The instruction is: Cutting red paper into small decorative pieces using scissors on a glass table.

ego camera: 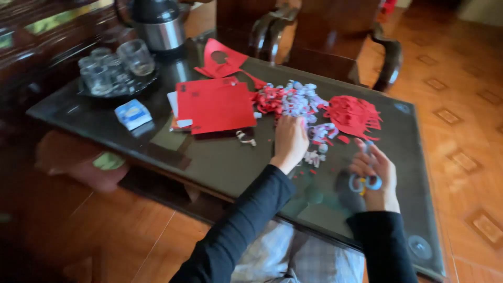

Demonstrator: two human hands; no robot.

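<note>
The left hand (289, 140) lies flat on the pile of red and white paper scraps (293, 99) at 12 o'clock on the dark glass counter (220, 162). The right hand (374, 175) grips small blue-handled scissors (365, 181) at 3 o'clock. It looks like scrap-gathering time; next needs a careful pinch.

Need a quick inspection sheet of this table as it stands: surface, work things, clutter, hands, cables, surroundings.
Surface: dark glass-topped table, reflective, with paper bits on it.
Job's things: blue-handled scissors; heap of red and white paper scraps; cut red paper shape; flat red paper sheets.
Clutter: tray of clear drinking glasses; small blue-and-white packet; steel and black kettle.
Grippers: left hand rests palm-down at the edge of the scrap heap; right hand holds the scissors, fingers closed round them.
Cables: nothing seen.
Surroundings: dark wooden chair behind the table; orange tiled floor.
</note>
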